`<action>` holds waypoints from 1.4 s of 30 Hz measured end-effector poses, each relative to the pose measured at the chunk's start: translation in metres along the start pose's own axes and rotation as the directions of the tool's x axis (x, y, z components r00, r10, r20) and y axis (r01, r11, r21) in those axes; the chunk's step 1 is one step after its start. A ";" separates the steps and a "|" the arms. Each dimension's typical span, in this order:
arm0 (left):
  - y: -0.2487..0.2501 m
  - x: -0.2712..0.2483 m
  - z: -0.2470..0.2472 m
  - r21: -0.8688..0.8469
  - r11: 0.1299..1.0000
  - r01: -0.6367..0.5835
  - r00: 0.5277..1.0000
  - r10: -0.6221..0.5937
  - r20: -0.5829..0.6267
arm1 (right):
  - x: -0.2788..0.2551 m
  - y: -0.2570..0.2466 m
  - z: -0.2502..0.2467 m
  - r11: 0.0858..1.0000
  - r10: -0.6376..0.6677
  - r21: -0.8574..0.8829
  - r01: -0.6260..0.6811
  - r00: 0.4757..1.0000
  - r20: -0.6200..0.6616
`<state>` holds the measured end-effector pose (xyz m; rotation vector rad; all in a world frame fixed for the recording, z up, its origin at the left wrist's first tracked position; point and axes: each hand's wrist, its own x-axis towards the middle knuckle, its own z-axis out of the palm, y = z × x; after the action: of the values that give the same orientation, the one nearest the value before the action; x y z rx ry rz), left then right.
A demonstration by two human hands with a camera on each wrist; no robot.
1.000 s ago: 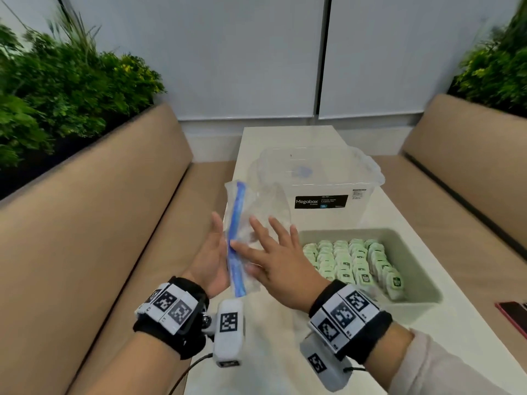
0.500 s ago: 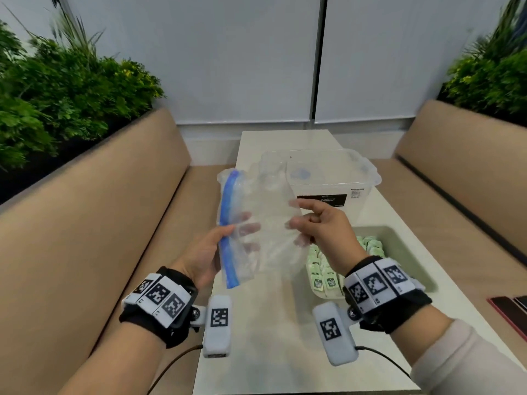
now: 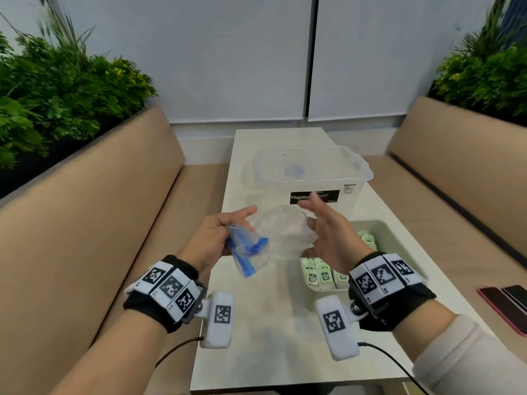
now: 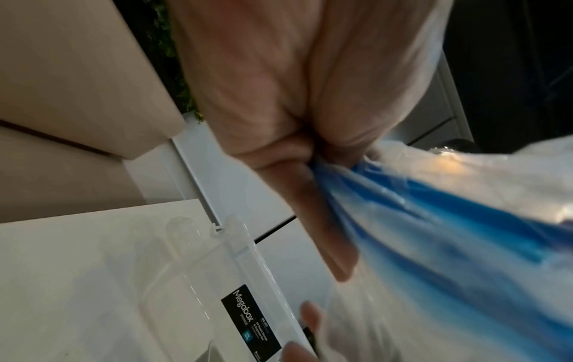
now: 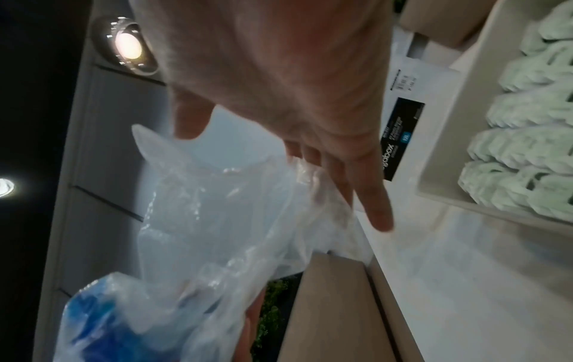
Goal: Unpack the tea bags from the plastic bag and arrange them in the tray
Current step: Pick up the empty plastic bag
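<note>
**Bag crumpled between two hands above the table**

The plastic bag (image 3: 281, 233) is up in the air over the near half of the table (image 3: 273, 332), scrunched into a loose clear wad, its blue zip strip folded and bunched at the left end. The left hand (image 3: 212, 239) has that blue end gripped, fingers curled round it; the left wrist view shows the strip pinched tight in the fist and the film streaming away from it. The right hand (image 3: 330, 238) is on the other side, fingers spread and nearly straight, palm turned toward the wad. The right wrist view shows its fingertips against the crinkled film, not closed on it.

Just right of the hands sits the tray (image 3: 399, 240) on the table, and the pale green tea bags (image 3: 320, 276) stand in rows inside it, partly hidden behind the right wrist. Behind the bag, further up the table, stands a clear box (image 3: 310, 178) with a black label. Two phones (image 3: 510, 303) lie at the right edge. Tan benches (image 3: 94, 212) run down both sides, with plants (image 3: 60, 89) behind them.
</note>
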<state>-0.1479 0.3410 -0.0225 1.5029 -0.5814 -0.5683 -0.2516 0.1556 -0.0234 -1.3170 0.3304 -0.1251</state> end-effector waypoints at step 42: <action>-0.013 0.086 0.293 0.117 0.992 0.048 0.985 -0.066 0.157 | -0.070 -0.026 -0.241 0.136 -0.751 -0.946 0.294 0.654 0.095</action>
<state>-0.2808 0.0659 -0.0386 1.5940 -0.7062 -0.7156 -0.3896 -0.0553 -0.0384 -2.5798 0.2394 -1.0326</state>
